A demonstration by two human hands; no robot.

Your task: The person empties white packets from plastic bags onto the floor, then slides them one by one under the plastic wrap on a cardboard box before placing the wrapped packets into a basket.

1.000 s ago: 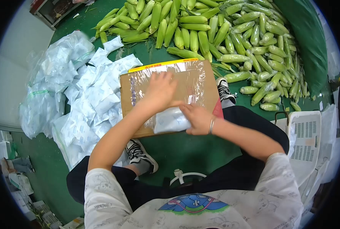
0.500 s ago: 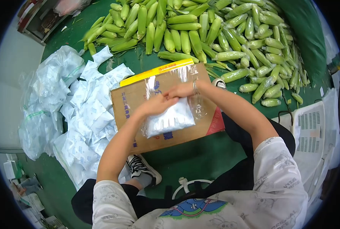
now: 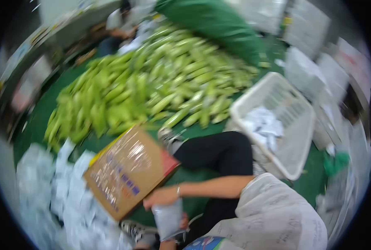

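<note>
A flat white packet hangs beside the near corner of the cardboard box. My right hand, with a bracelet at the wrist, is closed on its upper edge. My left hand shows only in part, its fingers at the packet's lower right edge and the rest hidden behind it. Clear plastic film lies shiny on the box top. The view is blurred by motion.
Pale packets are heaped left of the box. Green corn piles up beyond it, some ears wrapped. At right stands a white basket holding crumpled white material. Another person sits at the back. A green bulky cover lies behind the corn.
The view has swung right, bringing the whole basket and another person into sight. My hands have moved from the box top to its near side, carrying the packet off the box.
</note>
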